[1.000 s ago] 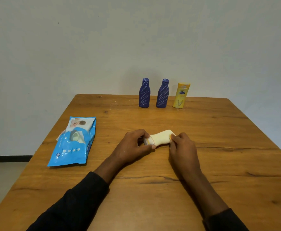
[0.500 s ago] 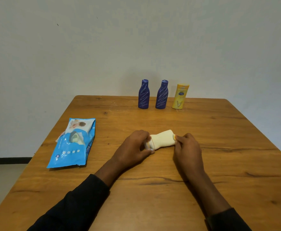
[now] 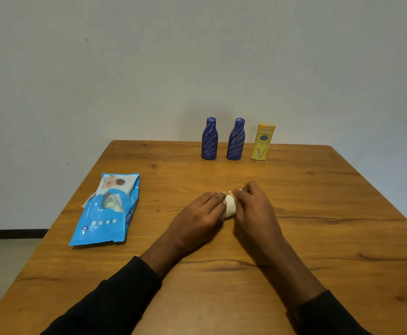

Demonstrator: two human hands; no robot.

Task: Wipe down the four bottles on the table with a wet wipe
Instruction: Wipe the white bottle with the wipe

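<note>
Mid-table, nr front: cream bottle point(image 3: 230, 209) lies on its side, held between both hands. L hand point(image 3: 201, 215) is curled round one end. R hand point(image 3: 253, 210) is curled over the other end, fingertips pinched at the top. Most of the bottle is hidden. The wet wipe can't be told apart from the pale plastic; poss. the white bit by the L fingers.

Risks (judged):
- The bottle is round and prob. slick once wetted, so it could be squeezed out of the grip and rolled across the table point(image 3: 318, 213).
- Areas under the fingers are likely missed unless regripped.
- Far edge: blue bottle point(image 3: 209, 141), second blue bottle point(image 3: 235, 141) and yellow bottle point(image 3: 262, 143) are stood close in a row. One could be knocked into its neighbours on a reach.

Containers:
- All bottles are opaque and the back three are capped, so fill levels are not seen.
- Wipe pack point(image 3: 106, 223) is laid flat, left of the hands, with its flap lifted and a pale wipe seen in the opening. It may dry out if left open.
</note>
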